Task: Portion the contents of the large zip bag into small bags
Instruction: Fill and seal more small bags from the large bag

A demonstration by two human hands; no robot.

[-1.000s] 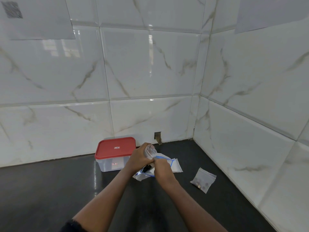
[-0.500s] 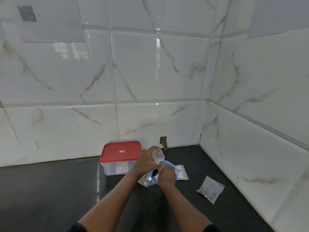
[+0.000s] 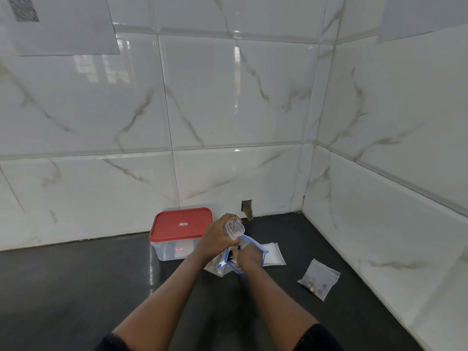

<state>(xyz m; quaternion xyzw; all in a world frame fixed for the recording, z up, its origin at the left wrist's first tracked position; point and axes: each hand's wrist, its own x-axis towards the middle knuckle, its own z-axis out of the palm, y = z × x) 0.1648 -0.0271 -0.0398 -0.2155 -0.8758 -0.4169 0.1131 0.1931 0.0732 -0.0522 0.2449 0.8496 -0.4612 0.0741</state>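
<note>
Since before, over the dark table [image 3: 76, 287], the large zip bag [image 3: 254, 245] mid-frame has swallowed more of the right hand [image 3: 249, 258]. Its fingers hide inside, so I cannot tell their grip. Just above, the left hand [image 3: 217, 236] holds the small bag [image 3: 234, 227], open end up.

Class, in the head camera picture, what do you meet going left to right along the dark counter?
Red-lidded container → left hand gripping a small clear bag → right hand at the large zip bag → flat pile of small bags → filled small bag.
</note>
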